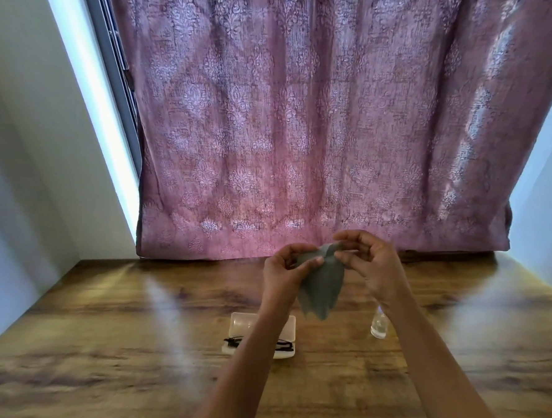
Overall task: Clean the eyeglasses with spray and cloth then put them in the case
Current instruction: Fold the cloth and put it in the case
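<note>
Nearest the lens, a left forearm point(245, 356) and a right forearm point(431, 344), stretched from the near edge of the wooden table point(98, 332) toward its middle; both lifted clear of the wood, presumably to give the cloth room to hang. Left of centre and not far from the near edge, a white case point(243, 322), open and lying flat; across its near half the black eyeglasses point(234, 342), resting in or on it, middle hidden under the left forearm, so impossible to say whether folded. Above the case, the left hand point(286, 266), thumb and curled fingers pinching the upper left part of a grey-green cloth point(321, 283); just beside it the right hand point(368, 264), thumb and fingertips pinching the top right part, the other fingers loosely curled; both grips small and close on fabric alone, nothing else held. Cloth up in the air between the two, gathered at the top and drooping to a point just above the case; probably being opened out or folded, hard to tell which. Right of the case, partly behind the right wrist, a small clear spray bottle point(379, 327), upright, within easy reach of that hand, well apart from the far edge. Beyond the far edge, a mauve patterned curtain point(294, 110); somewhat blurred throughout.
</note>
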Demonstrator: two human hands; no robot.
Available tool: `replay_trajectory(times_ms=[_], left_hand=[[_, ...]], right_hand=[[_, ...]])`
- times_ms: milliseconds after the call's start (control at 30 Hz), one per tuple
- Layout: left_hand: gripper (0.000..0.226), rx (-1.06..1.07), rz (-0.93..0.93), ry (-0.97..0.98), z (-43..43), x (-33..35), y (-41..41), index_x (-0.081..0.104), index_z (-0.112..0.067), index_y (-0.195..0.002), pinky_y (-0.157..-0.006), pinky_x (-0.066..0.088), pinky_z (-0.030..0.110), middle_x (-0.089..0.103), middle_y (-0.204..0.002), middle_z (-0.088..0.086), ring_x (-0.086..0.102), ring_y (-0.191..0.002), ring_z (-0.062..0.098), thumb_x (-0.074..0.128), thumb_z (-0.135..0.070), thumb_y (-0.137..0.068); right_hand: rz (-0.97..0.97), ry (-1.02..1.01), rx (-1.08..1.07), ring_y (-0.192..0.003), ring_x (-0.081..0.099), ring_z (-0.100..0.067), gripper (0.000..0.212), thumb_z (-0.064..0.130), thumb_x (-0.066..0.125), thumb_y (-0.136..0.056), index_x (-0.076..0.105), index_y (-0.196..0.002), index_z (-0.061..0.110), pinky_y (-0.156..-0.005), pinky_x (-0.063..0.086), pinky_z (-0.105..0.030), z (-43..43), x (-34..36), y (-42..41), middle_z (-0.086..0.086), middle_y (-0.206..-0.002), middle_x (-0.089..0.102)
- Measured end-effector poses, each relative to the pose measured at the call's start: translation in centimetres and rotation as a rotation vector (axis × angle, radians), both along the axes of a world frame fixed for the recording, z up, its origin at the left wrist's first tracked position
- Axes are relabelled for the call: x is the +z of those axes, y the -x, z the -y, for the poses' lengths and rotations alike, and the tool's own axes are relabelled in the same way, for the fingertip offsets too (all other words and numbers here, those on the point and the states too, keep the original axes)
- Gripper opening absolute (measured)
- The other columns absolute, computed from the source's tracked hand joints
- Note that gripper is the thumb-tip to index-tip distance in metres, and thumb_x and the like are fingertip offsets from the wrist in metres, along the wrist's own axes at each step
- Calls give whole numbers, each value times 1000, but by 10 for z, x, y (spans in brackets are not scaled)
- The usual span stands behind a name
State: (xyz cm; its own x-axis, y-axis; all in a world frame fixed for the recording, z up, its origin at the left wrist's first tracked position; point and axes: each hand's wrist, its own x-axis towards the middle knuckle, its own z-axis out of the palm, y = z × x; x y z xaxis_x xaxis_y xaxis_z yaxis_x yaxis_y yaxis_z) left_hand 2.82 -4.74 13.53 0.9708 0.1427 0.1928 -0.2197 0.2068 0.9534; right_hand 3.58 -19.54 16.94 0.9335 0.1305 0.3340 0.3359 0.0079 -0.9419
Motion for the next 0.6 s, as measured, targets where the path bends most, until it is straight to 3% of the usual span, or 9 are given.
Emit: replay_trajectory(times_ms=[100,167,267,400,467,600], left_hand=[[56,-107,-58,98,-3,3,-1,57,-23,-113,-75,49,28,71,-84,7,63,-84,19,77,-13,-61],[59,-188,-108,164,-4,4,-1,53,-20,-117,-71,50,26,68,-77,1,61,-80,15,73,-9,-63],[48,-239,-139,228,-5,5,-1,61,-11,-110,-68,54,21,62,-93,6,59,-86,15,70,-8,-63],[16,-178,-69,266,-5,6,2,68,-12,-82,-66,50,19,69,-75,-3,60,-79,10,64,2,-74],[18,-126,16,206,-5,6,4,68,-12,-76,-62,51,18,70,-69,-6,62,-72,7,63,5,-75],[16,51,189,-20,-4,7,5,69,-9,-78,-64,50,14,71,-68,-8,64,-71,3,66,6,-76]], right_hand=[[48,86,21,-91,66,-10,51,-10,61,-79,58,-110,31,-84,51,-20,2,3,-1,-5,-94,70],[53,128,40,-96,65,-10,53,-6,62,-79,56,-115,33,-88,48,-21,3,5,-2,-5,-99,71],[64,167,51,-95,65,-12,44,-1,66,-78,61,-105,33,-87,49,-24,3,9,1,-4,-99,71],[15,65,40,-88,66,-18,31,-2,69,-74,67,-95,21,-83,52,-27,3,8,3,-9,-88,71],[-11,33,30,-84,65,-17,28,-3,70,-73,67,-92,18,-81,53,-29,2,8,3,-9,-83,69],[-38,-27,49,-81,64,-13,33,-7,66,-74,66,-92,20,-69,54,-17,0,10,2,-5,-82,67]])
